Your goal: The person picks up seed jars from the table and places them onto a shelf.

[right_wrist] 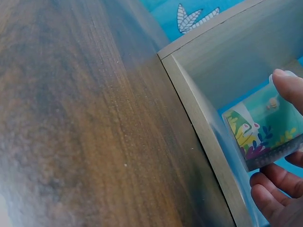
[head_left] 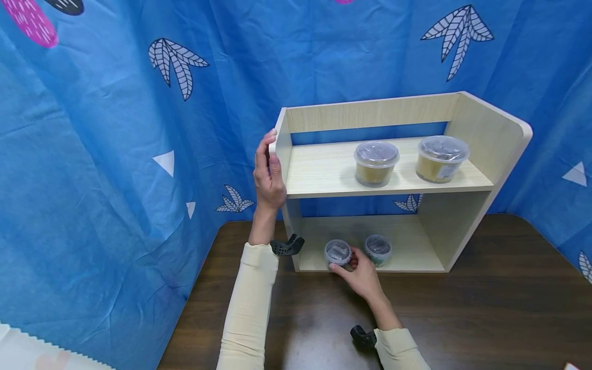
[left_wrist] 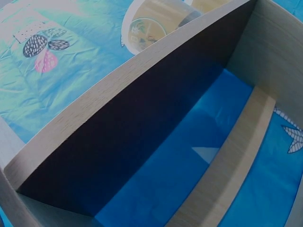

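Note:
My left hand [head_left: 269, 180] rests against the left side panel of a pale wooden two-tier shelf [head_left: 388, 191], fingers along its outer face and thumb by the front edge. Down on the lower tier, my right hand [head_left: 362, 275] pinches a small round lidded tub [head_left: 337, 252] between thumb and fingers. The right wrist view shows the tub's side [right_wrist: 265, 125], printed green with a cartoon picture. Just right of that hand stands a second small tub [head_left: 378, 248]. The left wrist view shows the shelf boards [left_wrist: 94, 104] but not the left hand.
Two larger clear-lidded tubs with yellowish lower parts, one nearer the middle [head_left: 375, 163] and one at the right [head_left: 441, 159], stand on the upper tier. The shelf stands on a dark brown wooden table [head_left: 499, 303]. A blue patterned curtain [head_left: 115, 154] hangs behind and beside it.

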### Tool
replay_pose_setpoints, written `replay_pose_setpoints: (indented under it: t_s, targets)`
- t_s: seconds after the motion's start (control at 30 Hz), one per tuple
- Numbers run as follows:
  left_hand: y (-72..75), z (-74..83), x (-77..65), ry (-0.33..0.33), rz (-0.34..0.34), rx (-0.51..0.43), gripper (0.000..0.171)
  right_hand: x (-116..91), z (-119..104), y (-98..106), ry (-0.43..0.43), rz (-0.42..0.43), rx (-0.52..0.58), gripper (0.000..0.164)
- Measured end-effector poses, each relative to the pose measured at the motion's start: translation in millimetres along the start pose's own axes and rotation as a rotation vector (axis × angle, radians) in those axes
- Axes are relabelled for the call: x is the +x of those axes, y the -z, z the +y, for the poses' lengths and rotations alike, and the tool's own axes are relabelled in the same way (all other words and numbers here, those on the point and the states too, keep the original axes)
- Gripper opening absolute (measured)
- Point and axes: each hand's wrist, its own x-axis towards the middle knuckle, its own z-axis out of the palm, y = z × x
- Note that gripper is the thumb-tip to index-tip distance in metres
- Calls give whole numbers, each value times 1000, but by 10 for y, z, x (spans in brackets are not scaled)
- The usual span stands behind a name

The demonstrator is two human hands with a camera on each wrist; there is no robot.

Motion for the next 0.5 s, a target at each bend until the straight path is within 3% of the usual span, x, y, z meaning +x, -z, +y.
replay_pose_setpoints:
  t_s: [0.3, 0.5]
  targets:
    - [6, -58, -15, 3, -2, -11, 49, 11, 49, -24, 3, 28, -8, 71]
    - [7, -18, 3, 0, 2, -4, 46, 28, 63, -44, -5, 29, -7, 71]
